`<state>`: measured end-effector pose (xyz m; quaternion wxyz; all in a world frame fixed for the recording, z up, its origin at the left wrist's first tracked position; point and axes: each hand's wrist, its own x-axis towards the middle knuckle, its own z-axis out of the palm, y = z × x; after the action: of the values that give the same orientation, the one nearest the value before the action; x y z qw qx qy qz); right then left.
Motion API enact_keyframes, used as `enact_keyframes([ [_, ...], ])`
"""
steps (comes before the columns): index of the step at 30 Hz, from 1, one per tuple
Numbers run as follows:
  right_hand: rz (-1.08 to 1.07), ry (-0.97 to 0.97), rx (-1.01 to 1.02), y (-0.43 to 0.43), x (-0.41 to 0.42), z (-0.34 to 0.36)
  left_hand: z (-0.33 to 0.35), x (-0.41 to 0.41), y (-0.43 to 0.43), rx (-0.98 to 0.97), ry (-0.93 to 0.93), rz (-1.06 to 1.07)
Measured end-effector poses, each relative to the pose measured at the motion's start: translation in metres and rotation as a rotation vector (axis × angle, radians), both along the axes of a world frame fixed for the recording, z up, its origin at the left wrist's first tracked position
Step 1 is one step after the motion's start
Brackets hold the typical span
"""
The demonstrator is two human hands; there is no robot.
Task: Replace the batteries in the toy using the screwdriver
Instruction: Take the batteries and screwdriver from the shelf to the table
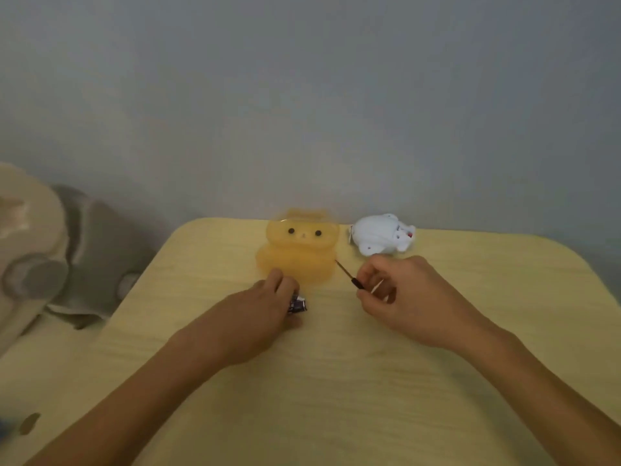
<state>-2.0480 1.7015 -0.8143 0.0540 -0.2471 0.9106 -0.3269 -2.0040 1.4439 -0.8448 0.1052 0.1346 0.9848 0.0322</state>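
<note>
A white plastic toy (381,237) lies on its side at the far edge of the pale wooden table (336,381). My right hand (400,297) is just in front of it, closed around a small screwdriver (346,274) whose thin shaft points up and left. My left hand (265,311) rests on the table with its fingers curled over dark purple batteries (298,305). An orange translucent bear-shaped case (299,250) stands just beyond my left hand, left of the toy.
The table's far edge meets a grey wall. Grey and beige bedding (67,257) lies off the table's left side. A small dark mark (29,422) shows at the lower left.
</note>
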Motion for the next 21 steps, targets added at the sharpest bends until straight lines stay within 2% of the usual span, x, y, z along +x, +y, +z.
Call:
enact_keyframes([
  [7, 0.007, 0.06, 0.019, 0.007, 0.007, -0.013, 0.009, 0.002, -0.003, 0.131, -0.074, -0.001],
  [15, -0.043, 0.047, -0.007, 0.017, 0.013, -0.02, 0.002, 0.006, -0.02, 0.201, 0.174, -0.049],
  [21, -0.06, 0.04, -0.047, 0.018, 0.014, -0.024, -0.003, 0.009, -0.027, 0.282, 0.27, -0.045],
])
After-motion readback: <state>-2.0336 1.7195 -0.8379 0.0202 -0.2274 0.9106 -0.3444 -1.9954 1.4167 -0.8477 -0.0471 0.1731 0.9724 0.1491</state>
